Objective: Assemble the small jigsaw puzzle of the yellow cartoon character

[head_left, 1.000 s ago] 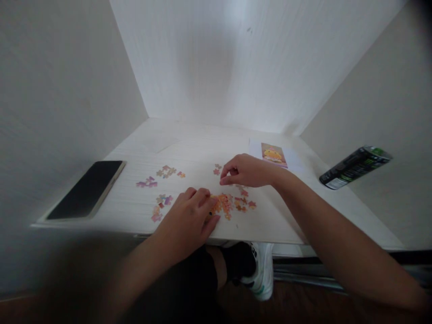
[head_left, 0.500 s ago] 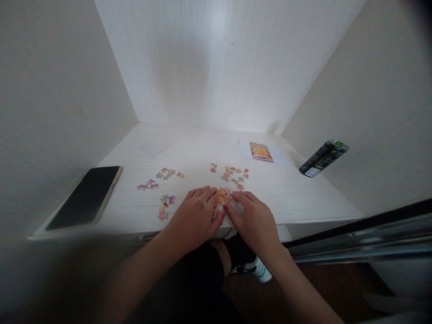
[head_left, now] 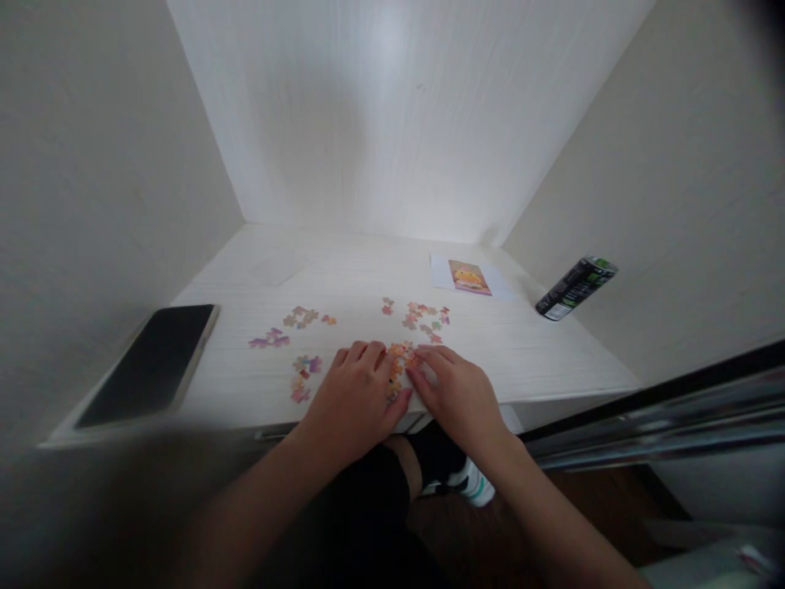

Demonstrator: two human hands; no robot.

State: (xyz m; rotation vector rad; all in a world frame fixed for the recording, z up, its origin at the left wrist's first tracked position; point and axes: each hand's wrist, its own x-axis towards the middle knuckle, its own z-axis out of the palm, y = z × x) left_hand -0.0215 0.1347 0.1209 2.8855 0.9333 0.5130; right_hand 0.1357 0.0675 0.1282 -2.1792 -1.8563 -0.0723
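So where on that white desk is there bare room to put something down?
The desk is bare along the back wall, behind the puzzle pieces, and between the phone and the left pieces. The front middle is crowded: left hand, right hand, joined pieces.

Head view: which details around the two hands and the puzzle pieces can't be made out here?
- Orange cluster: mostly covered by left hand and right hand; joins unclear.
- Whether the fingers pinch a piece: hidden.
- Loose pieces: too small.
- Can label: blurred.
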